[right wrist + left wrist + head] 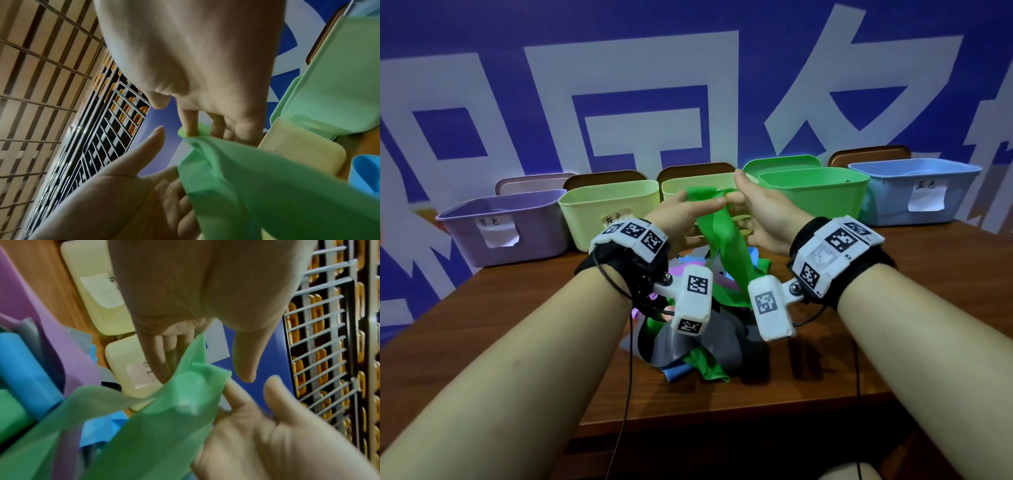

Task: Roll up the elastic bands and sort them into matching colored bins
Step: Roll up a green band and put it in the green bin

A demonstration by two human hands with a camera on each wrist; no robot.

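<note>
Both hands are raised over the table, meeting at the top end of a green band. Its length hangs down to a tangled pile of bands in green, grey, blue and purple. My right hand has the band's end looped around its index finger, the other fingers curled beside it. Straight fingers of my left hand lie behind the green band, and its thumb stands apart from it. The green bin is just right of the hands.
A row of bins lines the table's back edge: purple, two pale yellow ones, green, and light blue, some with paper labels. Lids lean behind them against a blue-and-white wall. The wooden table surrounds the pile.
</note>
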